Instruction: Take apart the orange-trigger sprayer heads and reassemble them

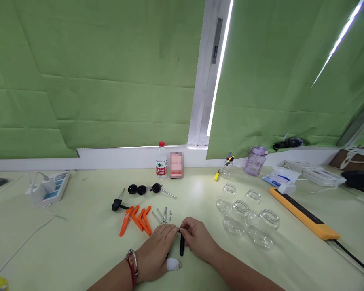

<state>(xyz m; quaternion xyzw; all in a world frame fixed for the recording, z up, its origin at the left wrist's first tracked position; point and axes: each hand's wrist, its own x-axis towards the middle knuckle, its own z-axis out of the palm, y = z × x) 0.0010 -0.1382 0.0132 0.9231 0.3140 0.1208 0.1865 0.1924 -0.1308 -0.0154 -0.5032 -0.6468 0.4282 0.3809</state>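
My left hand (156,252), with a bandaged thumb and bracelets at the wrist, rests on the pale table (79,242), fingers curled. My right hand (197,238) meets it fingertip to fingertip, pinching something small above a black cylindrical piece (182,246) that stands between the hands. Just beyond lie several screws and pins (164,215), orange plastic pieces (136,220), a black-handled tool (118,204) and black round knobs (141,189).
Several clear glass jars (245,218) lie to the right. An orange and black bar (303,218) with a cable runs along the right. A water bottle (161,161), purple jug (255,161), power strip (50,188) and green blinds stand at the back.
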